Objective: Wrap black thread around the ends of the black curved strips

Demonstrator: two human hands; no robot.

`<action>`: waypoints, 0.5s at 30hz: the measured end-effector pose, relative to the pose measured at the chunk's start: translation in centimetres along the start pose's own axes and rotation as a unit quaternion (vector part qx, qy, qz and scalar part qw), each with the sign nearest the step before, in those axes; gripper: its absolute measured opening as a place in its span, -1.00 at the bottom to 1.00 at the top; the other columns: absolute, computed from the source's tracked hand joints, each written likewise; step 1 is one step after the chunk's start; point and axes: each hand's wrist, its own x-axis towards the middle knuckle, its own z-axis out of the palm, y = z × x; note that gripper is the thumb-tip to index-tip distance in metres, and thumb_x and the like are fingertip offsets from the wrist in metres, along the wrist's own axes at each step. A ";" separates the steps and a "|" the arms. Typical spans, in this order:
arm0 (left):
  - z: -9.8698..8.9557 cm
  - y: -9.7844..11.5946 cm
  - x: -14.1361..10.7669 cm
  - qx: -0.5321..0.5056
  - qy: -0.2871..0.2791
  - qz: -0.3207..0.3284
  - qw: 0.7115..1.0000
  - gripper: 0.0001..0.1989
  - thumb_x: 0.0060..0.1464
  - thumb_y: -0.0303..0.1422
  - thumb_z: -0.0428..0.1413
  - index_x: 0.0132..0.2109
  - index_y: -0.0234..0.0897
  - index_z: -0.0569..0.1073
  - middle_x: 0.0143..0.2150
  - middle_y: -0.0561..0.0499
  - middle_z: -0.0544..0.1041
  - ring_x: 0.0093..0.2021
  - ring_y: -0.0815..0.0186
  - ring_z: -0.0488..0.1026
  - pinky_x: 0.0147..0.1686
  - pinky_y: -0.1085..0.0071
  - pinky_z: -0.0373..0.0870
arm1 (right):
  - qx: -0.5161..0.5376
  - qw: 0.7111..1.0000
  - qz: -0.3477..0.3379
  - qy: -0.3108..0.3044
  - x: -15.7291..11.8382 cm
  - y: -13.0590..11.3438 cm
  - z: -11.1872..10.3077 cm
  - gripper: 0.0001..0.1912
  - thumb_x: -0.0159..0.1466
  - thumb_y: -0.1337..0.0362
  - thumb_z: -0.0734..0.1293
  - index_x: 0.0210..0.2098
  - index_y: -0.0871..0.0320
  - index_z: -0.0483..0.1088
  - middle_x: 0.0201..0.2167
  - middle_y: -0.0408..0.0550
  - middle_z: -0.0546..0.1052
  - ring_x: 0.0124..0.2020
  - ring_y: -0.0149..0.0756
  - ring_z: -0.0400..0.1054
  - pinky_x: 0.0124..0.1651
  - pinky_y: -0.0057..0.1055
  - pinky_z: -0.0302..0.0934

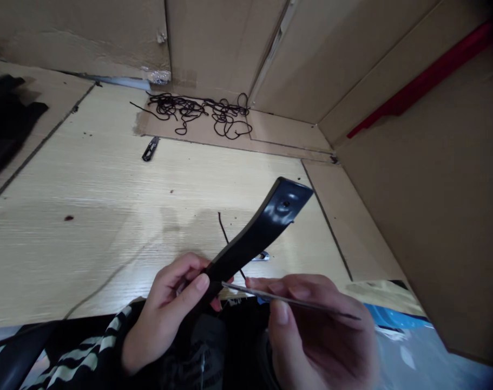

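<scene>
My left hand (pixel 173 303) is closed around the lower part of a black curved strip (pixel 254 233), thumb on top. The strip looks smooth and shiny, has a small hole near its far end, and tilts up to the right. My right hand (pixel 315 325) pinches a thin, straight dark piece (pixel 266 295) between thumb and fingers. Its tip reaches the strip beside my left thumb; whether it is cord or a tool I cannot tell. A dark cord (pixel 223 226) passes behind the strip toward my right fingertips. Partly hidden under the strip lies a small metallic object (pixel 262 256).
Tangled black cords (pixel 197 111) lie along the back of the wooden table (pixel 108 189). Small black thread snips (pixel 150 149) rest nearer. Cardboard walls (pixel 425 189) rise behind and to the right, one with a red strip (pixel 416 81). Dark fabric (pixel 11 119) lies at left.
</scene>
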 end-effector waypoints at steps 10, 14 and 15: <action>-0.1 -0.1 -0.2 0.011 -0.001 0.004 1.000 -0.87 0.23 -0.26 0.06 -0.22 -0.13 0.49 -0.33 0.13 0.52 -0.41 0.40 0.47 -0.34 0.49 0.33 | -0.033 0.999 -0.011 -0.002 0.0 -0.2 -0.2 -0.71 0.21 0.55 0.31 -0.13 0.12 0.44 -0.37 -0.11 0.56 -0.41 -0.31 0.51 -0.43 -0.37 0.48; -0.2 -0.3 -0.3 0.019 0.000 0.000 1.000 -0.85 0.24 -0.26 0.05 -0.20 -0.15 0.49 -0.41 0.12 0.53 -0.39 0.39 0.47 -0.34 0.51 0.30 | -0.042 0.998 0.005 -0.051 0.1 -0.4 -0.6 -0.66 0.20 0.60 0.28 -0.12 0.12 0.42 -0.31 -0.09 0.58 -0.38 -0.31 0.54 -0.36 -0.37 0.53; -0.2 -0.3 -0.3 0.020 0.002 -0.005 1.000 -0.85 0.24 -0.25 0.05 -0.20 -0.16 0.49 -0.42 0.11 0.53 -0.40 0.39 0.47 -0.35 0.51 0.30 | -0.048 0.997 0.007 -0.065 0.2 -0.5 -0.7 -0.64 0.18 0.62 0.27 -0.12 0.12 0.41 -0.30 -0.08 0.58 -0.38 -0.30 0.55 -0.36 -0.38 0.54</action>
